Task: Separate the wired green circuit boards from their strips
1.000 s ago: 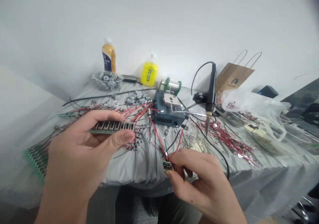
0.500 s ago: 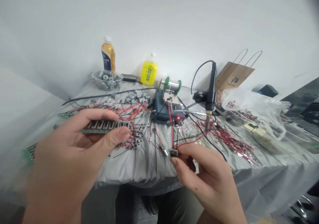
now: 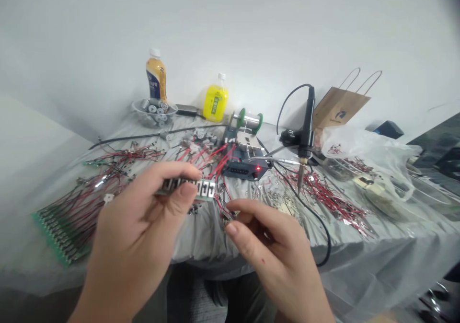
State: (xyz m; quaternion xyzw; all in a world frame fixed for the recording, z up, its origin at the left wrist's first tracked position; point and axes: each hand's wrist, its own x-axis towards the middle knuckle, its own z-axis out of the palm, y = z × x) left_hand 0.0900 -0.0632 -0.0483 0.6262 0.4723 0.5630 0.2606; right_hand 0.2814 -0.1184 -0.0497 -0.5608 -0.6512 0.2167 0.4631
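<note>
My left hand (image 3: 132, 227) is closed in a pinch on a narrow green circuit board strip (image 3: 206, 190) with a row of pale, square-cornered parts along it. The thumb covers part of the strip, and red wires show just beyond it. To the right and a little lower, my right hand (image 3: 276, 246) is curled, with thumb and index fingertip near each other. Thin dark and red wires (image 3: 223, 213) lie at these fingertips; what is between them is too small and blurred to make out.
A soldering iron (image 3: 304, 131) hangs tip-down in a holder near a soldering station (image 3: 244, 169) and solder spool (image 3: 249, 121). Red wires (image 3: 334, 201) lie at right. A green board (image 3: 53, 236) lies at left, and a bowl of small motors (image 3: 154, 114) behind.
Both hands have moved toward each other, the left one rightward with the strip. The small board piece with wires that was in my right fingers no longer shows there. Red wires have shifted right.
</note>
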